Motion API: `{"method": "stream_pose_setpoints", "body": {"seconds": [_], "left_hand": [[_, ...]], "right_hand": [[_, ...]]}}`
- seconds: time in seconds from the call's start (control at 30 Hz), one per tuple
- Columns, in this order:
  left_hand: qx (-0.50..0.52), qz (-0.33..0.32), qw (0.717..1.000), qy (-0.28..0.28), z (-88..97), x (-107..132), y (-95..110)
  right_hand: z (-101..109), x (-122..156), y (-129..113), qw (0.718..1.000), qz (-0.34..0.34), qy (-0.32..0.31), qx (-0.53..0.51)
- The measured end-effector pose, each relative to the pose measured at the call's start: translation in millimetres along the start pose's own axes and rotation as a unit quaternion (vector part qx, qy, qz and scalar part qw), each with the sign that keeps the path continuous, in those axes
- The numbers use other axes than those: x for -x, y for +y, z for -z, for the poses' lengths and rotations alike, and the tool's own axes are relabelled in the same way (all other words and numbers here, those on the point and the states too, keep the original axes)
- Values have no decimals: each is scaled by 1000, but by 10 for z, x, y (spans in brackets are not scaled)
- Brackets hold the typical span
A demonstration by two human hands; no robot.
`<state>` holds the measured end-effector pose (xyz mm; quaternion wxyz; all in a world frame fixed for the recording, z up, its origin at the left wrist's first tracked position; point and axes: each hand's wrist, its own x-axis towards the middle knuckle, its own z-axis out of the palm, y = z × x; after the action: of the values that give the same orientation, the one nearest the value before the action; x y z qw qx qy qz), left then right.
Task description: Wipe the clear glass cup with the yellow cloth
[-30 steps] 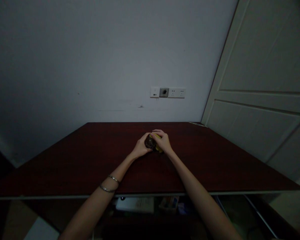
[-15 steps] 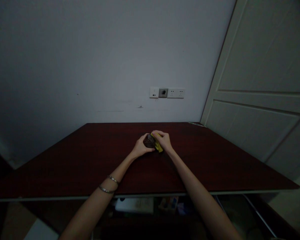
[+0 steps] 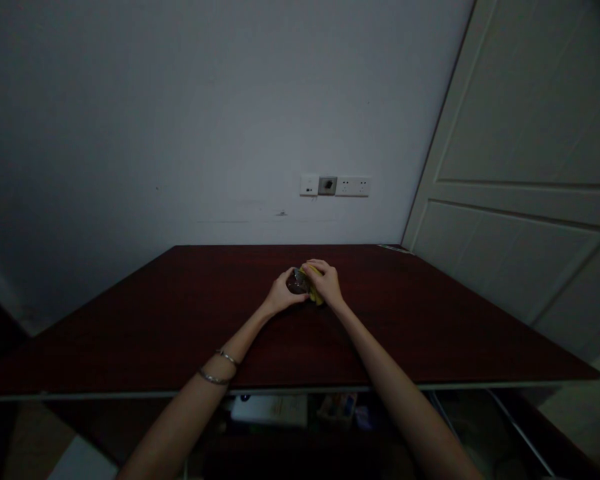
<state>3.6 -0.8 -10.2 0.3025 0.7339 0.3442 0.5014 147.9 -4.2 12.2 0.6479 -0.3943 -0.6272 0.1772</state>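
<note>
Both my arms reach out over a dark red-brown table [image 3: 180, 320]. My left hand [image 3: 280, 295] is curled round a small dark roundish object [image 3: 297, 283] that rests on the table top. My right hand [image 3: 324, 283] is closed on a yellow cloth or sponge [image 3: 318, 297] pressed against that object. The light is dim and I cannot make out what the dark object is. Two thin bangles [image 3: 219, 368] sit on my left wrist.
A white wall with a row of sockets [image 3: 335, 185] stands behind the table. A white panelled door [image 3: 525, 173] is at the right. Under the table's front edge lie a white box [image 3: 270, 409] and some small items.
The hands stay at the same spot. The dark object has turned slightly between my fingers and the yellow cloth has shifted a little over it.
</note>
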Motion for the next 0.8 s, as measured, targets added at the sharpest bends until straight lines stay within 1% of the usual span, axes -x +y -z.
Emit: {"method": "stream_pose_setpoints", "body": {"seconds": [0.07, 0.13, 0.3, 0.4, 0.5, 0.6, 0.67, 0.73, 0.8], "left_hand": [[1, 2, 1000, -7, -1, 2, 23], [18, 14, 1000, -9, 0, -5, 46], [114, 70, 990, 33, 23, -45, 81], [141, 78, 986, 43, 37, -53, 92], [144, 80, 986, 21, 32, -33, 108], [153, 105, 983, -11, 21, -13, 104], [158, 125, 979, -16, 23, -14, 82], [158, 137, 978, -4, 37, -30, 49], [157, 131, 979, 15, 57, -52, 20]], "right_hand": [[1, -14, 26, 1000, -12, 7, -1], [-7, -8, 12, 1000, -10, 2, -12], [-61, 74, -150, 998, 34, -41, -45], [-77, 87, -180, 998, 36, -38, -47], [-58, 46, -110, 999, 8, -1, -41], [-22, 5, -44, 999, -6, 17, -31], [-4, 4, -53, 999, 9, -1, -35], [5, 23, -105, 998, 35, -35, -41], [10, 48, -172, 994, 61, -76, -42]]}}
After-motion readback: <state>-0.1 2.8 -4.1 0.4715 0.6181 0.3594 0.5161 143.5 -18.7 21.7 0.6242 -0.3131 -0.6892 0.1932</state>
